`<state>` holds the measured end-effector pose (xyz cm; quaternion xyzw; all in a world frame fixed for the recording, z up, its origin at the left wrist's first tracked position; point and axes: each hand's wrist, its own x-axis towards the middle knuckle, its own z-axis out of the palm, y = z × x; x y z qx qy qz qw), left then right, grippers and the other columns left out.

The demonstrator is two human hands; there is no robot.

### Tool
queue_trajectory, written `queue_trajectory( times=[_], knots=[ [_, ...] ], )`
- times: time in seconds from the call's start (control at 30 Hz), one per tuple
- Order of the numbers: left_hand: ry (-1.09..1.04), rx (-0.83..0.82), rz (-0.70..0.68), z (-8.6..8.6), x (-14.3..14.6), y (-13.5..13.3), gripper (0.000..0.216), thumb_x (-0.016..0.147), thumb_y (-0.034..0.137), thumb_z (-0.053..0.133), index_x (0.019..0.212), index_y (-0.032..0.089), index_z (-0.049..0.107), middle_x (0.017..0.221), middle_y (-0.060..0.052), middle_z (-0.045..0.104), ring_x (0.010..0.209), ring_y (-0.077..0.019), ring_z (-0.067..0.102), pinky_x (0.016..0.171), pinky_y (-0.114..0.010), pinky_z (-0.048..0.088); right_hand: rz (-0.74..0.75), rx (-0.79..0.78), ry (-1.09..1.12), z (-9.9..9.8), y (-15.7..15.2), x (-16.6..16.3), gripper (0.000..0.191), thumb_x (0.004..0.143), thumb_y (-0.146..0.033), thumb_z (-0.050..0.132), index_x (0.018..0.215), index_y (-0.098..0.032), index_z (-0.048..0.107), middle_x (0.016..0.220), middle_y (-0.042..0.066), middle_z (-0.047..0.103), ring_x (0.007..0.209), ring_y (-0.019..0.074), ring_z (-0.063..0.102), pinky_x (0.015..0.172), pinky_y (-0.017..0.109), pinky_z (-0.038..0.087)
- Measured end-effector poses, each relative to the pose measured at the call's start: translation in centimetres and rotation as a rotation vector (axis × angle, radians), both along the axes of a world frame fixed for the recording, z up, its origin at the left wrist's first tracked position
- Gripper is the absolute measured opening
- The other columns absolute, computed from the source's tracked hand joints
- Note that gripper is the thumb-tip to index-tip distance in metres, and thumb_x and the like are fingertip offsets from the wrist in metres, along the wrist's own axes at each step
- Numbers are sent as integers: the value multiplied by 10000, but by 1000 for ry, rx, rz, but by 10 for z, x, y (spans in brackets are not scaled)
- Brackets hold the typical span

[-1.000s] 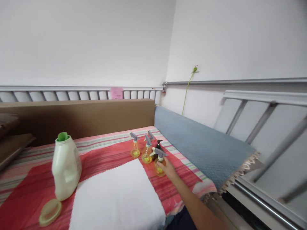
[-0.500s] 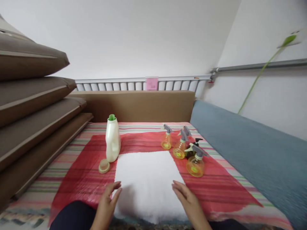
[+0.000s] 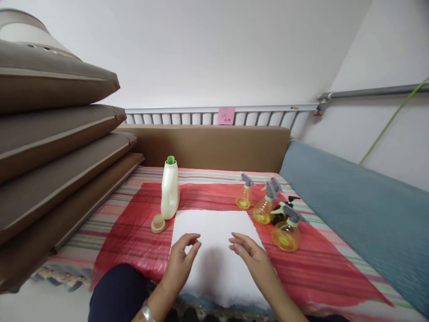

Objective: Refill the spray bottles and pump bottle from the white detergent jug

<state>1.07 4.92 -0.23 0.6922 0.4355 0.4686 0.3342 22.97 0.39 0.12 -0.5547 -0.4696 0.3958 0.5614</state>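
Note:
My left hand (image 3: 184,255) hovers over the left part of a white cloth (image 3: 214,228), fingers curved and apart with nothing in them. Over the cloth's right part is my right hand (image 3: 251,255), also empty, its fingers loosely stretched toward the left. The cloth lies flat on a red plastic sheet (image 3: 130,228). Beyond my left hand stands a white jug-like bottle (image 3: 170,190) with a green spout and no cap. A round pale cap (image 3: 157,223) sits beside its base. To the right are spray bottles holding yellow liquid, the nearest one (image 3: 286,235) closest to my right hand.
A dark pump bottle (image 3: 279,217) stands among the sprayers, partly hidden. Stacked brown cushions (image 3: 60,125) rise at the left. A brown padded board (image 3: 214,147) closes the back, and a blue cushion (image 3: 351,214) borders the right. Striped fabric (image 3: 83,232) lies under the red sheet.
Both hands have moved forward over the cloth and closer together. The camera view has turned a little to the left; the bottles and cap stay in place.

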Motion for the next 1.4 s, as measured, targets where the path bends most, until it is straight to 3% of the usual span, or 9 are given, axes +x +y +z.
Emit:
queue_trajectory(
  times=[0.27, 0.43, 0.53, 0.67, 0.87, 1.0, 1.13, 1.27, 1.4],
  knots=[
    [-78, 77, 26, 51, 10, 23, 241, 813, 383, 554, 868, 179, 671, 769, -33, 686, 745, -175, 636, 693, -272, 495, -28, 154, -32, 46, 11, 1, 421, 804, -529, 559, 1032, -180, 612, 929, 90, 681, 773, 204, 665, 740, 352, 523],
    [-55, -6, 164, 78, 14, 31, 442, 827, 478, 487, 527, 171, 591, 418, 25, 527, 432, -112, 493, 472, -205, 396, -114, 168, 51, 65, 25, 2, 515, 780, -643, 512, 658, -150, 593, 589, 25, 602, 532, 150, 600, 545, 263, 485],
    [-10, -100, 250, 80, 16, 36, 537, 831, 526, 445, 431, 172, 509, 325, 35, 432, 336, -92, 371, 385, -205, 278, -150, 150, 76, 65, 36, 3, 592, 780, -695, 445, 535, -162, 520, 482, -4, 519, 425, 113, 512, 449, 232, 411],
    [31, -188, 313, 76, 16, 41, 586, 825, 580, 407, 403, 177, 465, 302, 29, 400, 323, -96, 357, 367, -221, 195, -178, 134, 76, 56, 45, 6, 653, 806, -715, 356, 461, -173, 470, 408, -24, 441, 373, 85, 425, 429, 221, 342],
    [26, -212, 319, 73, 21, 41, 588, 829, 582, 372, 394, 193, 434, 291, 39, 355, 319, -101, 332, 380, -231, 211, -188, 89, 72, 44, 49, 8, 677, 835, -701, 301, 420, -183, 437, 372, -26, 389, 354, 88, 379, 421, 234, 284],
    [-29, -203, 276, 73, 22, 37, 596, 844, 569, 348, 375, 202, 386, 294, 40, 324, 338, -104, 326, 403, -235, 245, -153, 114, 51, 50, 43, 7, 664, 847, -686, 296, 431, -190, 443, 398, -18, 399, 386, 105, 390, 443, 251, 285],
    [-80, -102, 159, 89, 11, 23, 630, 878, 562, 258, 386, 198, 409, 351, 19, 382, 391, -113, 377, 457, -248, 298, -88, 248, 2, 67, 32, 2, 650, 876, -657, 261, 462, -197, 460, 438, -13, 411, 430, 121, 391, 484, 274, 290],
    [-136, -33, 167, 110, -4, 5, 701, 867, 624, 121, 386, 204, 411, 369, 3, 382, 399, -122, 358, 447, -263, 292, -40, 429, -20, 80, 24, -1, 644, 870, -674, 247, 494, -198, 465, 483, -15, 406, 470, 127, 392, 504, 282, 282],
    [-196, -9, 184, 118, -12, -3, 744, 816, 697, 39, 362, 219, 384, 345, -3, 366, 381, -127, 356, 451, -276, 344, -1, 505, -16, 83, 19, -2, 645, 870, -680, 236, 512, -194, 462, 494, -16, 403, 483, 125, 385, 499, 286, 263]
  ],
)
